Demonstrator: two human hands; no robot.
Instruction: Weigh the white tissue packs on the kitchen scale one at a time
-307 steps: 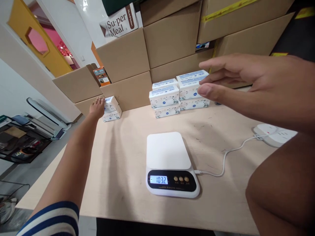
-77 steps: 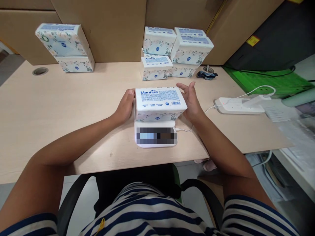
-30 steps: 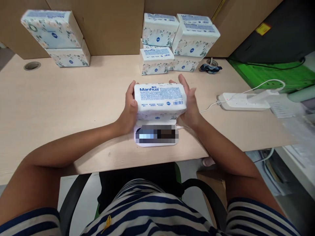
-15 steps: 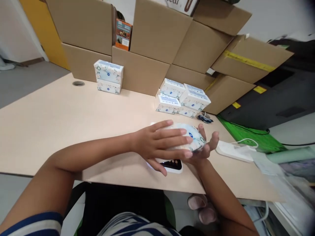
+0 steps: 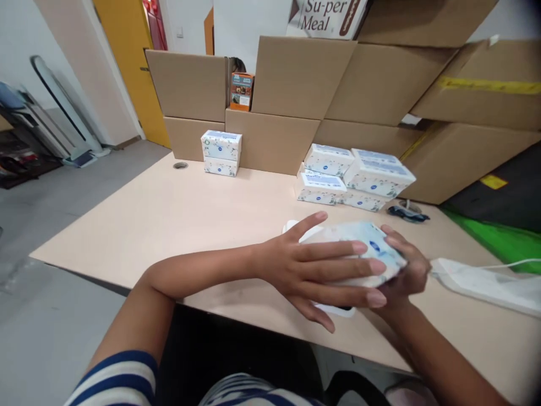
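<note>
A white tissue pack [image 5: 367, 232] with a blue logo and pale floral print is between my two hands, above the desk. My left hand [image 5: 310, 268] lies flat across its near side with fingers spread. My right hand [image 5: 408, 269] grips the pack's right end, fingers bent around its corner; part of that hand is hidden behind the pack. Beneath, a white flat device [image 5: 344, 311] with rounded edges rests on the desk, mostly covered by my left hand and the pack. Beyond stand stacked tissue packs [image 5: 322, 188] of the same print.
Two more tissue packs [image 5: 222, 148] are stacked at the back left. Cardboard boxes [image 5: 274, 141] wall the desk's far side, with a small orange box [image 5: 242, 93] among them. A white power strip [image 5: 465, 282] lies right, near a dark crumpled wrapper [image 5: 408, 214].
My right hand's fingers have gone from outstretched to bent around the pack's end. My left hand stays spread on the pack. The camera view has swung left and up.
</note>
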